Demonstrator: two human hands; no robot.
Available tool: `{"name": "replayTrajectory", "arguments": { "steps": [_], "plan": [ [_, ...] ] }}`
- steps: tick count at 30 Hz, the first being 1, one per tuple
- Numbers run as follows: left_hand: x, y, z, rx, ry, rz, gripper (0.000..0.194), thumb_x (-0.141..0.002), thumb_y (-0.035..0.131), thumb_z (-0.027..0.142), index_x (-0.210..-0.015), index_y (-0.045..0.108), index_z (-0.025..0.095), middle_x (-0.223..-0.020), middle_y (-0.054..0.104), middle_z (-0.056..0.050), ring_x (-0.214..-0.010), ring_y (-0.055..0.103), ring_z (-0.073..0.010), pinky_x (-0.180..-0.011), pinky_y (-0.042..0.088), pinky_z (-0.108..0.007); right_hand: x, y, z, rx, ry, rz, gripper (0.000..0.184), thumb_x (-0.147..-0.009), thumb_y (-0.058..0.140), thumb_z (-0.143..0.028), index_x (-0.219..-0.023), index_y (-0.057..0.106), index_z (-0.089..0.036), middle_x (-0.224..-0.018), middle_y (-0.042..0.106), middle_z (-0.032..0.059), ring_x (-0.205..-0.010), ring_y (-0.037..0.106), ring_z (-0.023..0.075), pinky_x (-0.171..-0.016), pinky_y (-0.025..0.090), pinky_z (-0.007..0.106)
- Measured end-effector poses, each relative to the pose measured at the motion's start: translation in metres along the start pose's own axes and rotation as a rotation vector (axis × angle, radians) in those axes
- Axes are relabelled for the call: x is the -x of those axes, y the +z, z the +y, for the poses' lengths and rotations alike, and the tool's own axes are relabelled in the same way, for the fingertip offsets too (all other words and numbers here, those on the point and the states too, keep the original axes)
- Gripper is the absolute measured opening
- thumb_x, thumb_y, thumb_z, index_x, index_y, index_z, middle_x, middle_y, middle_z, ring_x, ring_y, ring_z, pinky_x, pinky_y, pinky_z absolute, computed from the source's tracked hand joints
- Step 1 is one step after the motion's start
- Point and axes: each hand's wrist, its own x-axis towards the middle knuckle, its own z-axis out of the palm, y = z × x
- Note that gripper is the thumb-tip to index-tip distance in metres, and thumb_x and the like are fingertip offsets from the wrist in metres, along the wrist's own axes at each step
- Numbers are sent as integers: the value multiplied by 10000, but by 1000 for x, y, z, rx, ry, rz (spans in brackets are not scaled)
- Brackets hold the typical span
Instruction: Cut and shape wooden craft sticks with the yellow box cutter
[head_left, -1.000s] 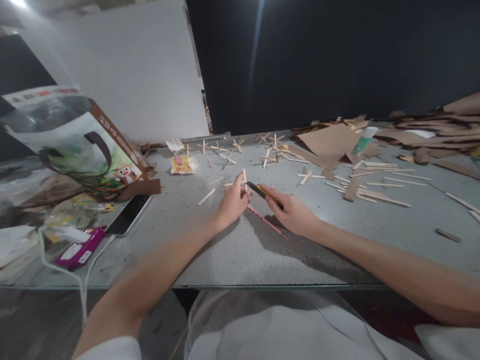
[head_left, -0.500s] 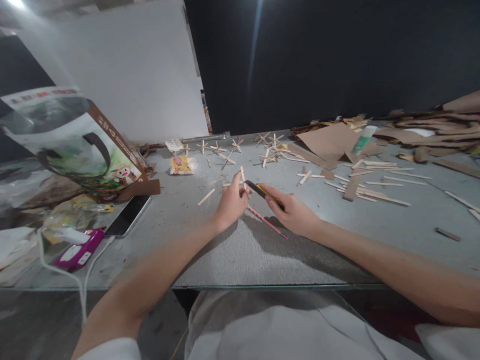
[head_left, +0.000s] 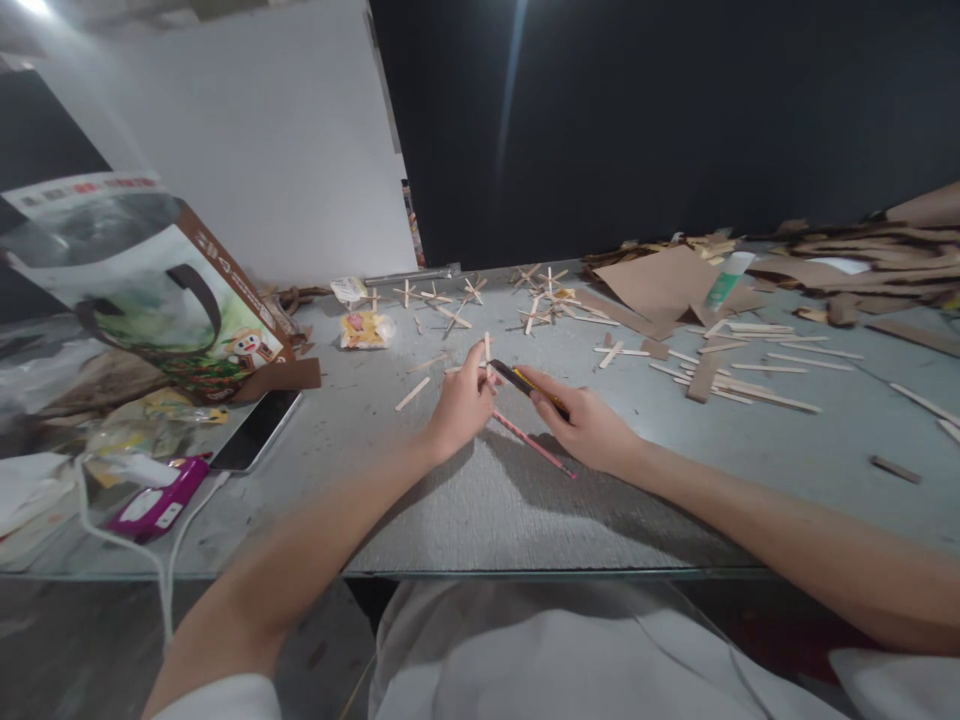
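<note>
Near the middle of the table, my left hand (head_left: 463,400) is closed on a wooden craft stick (head_left: 487,347), which stands up between the fingers. A second stick lies crosswise behind the fingers, mostly hidden. My right hand (head_left: 581,420) grips a black and yellow utility knife (head_left: 531,386). The knife's tip is at the held stick, close to the left fingertips; whether it touches the wood I cannot tell. Under both hands lies a pink pencil (head_left: 536,445), slanting toward me. One loose craft stick (head_left: 412,394) rests left of my left hand.
Crossed-stick pieces (head_left: 454,318) stand toward the back. More craft sticks (head_left: 765,392), cardboard (head_left: 652,285) and a glue stick (head_left: 729,280) lie to the right. On the left are a phone (head_left: 257,432), a purple device (head_left: 161,500) with white cables, and a large printed bag (head_left: 180,300).
Both hands stay nearly in place. The held stick has tilted slightly toward upright in my left fingers, and the knife stays close against it.
</note>
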Motion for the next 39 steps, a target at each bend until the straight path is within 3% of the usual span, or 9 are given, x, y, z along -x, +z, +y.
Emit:
{"name": "replayTrajectory", "arguments": {
  "steps": [23,39],
  "plan": [
    [0,2,-6,77,5,12,647,-922,592,52,-1546,474,176,-803,781,-3,-740,741,-170,-737,564,-289,0,1,4,-17,-31,11,568,-1071,408,-336,-1570,567,-115,-571,555,-31,-437,414,133,-484,282,259],
    [0,3,-5,82,-23,0,648,-924,599,61,-1549,473,179,-822,788,-21,-705,734,-175,-671,570,-279,0,0,4,-27,-38,3,580,-1077,408,-347,-1584,554,-104,-548,529,-38,-420,382,129,-464,254,264]
  ]
}}
